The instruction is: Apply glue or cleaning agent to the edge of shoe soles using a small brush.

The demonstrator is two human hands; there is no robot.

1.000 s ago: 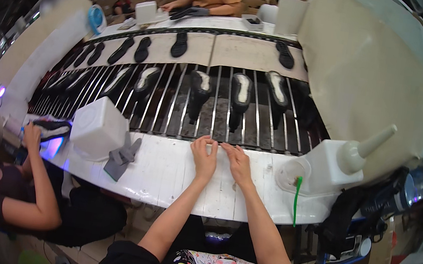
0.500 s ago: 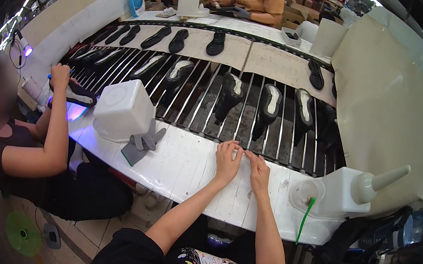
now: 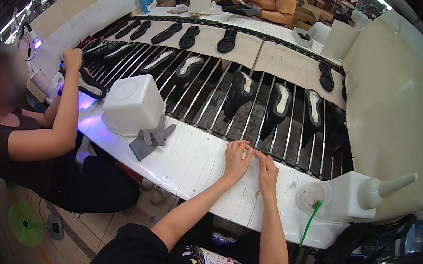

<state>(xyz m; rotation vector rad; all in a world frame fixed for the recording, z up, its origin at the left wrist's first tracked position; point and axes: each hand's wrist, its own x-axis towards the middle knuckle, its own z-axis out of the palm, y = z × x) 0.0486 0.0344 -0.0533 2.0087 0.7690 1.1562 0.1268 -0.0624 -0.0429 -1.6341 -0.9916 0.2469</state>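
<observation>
My left hand (image 3: 236,161) rests on the near edge of the white worktable (image 3: 193,165), beside the conveyor's metal rollers. Close against it lies my right hand (image 3: 266,173), and the fingertips of the two hands nearly meet. The fingers of both hands are loosely bent and stretched forward, with no object visible in them. Just beyond are black shoes (image 3: 238,97) lying on the rollers with their pale undersides up. A grey glove (image 3: 151,139) lies to the left of my hands. To the right stands a clear plastic cup (image 3: 313,195) with a green-handled tool (image 3: 310,223) in it.
A white plastic container (image 3: 133,105) stands left, a white spouted bottle (image 3: 350,193) right. Black soles (image 3: 227,41) lie on the beige upper belt (image 3: 281,68). At left a co-worker (image 3: 32,121) handles a shoe (image 3: 91,85); another person (image 3: 270,1) sits across.
The whole view has shifted slightly, so things appear a little farther right. My hands keep about the same place and pose at the table edge. The left co-worker's raised hand is somewhat higher.
</observation>
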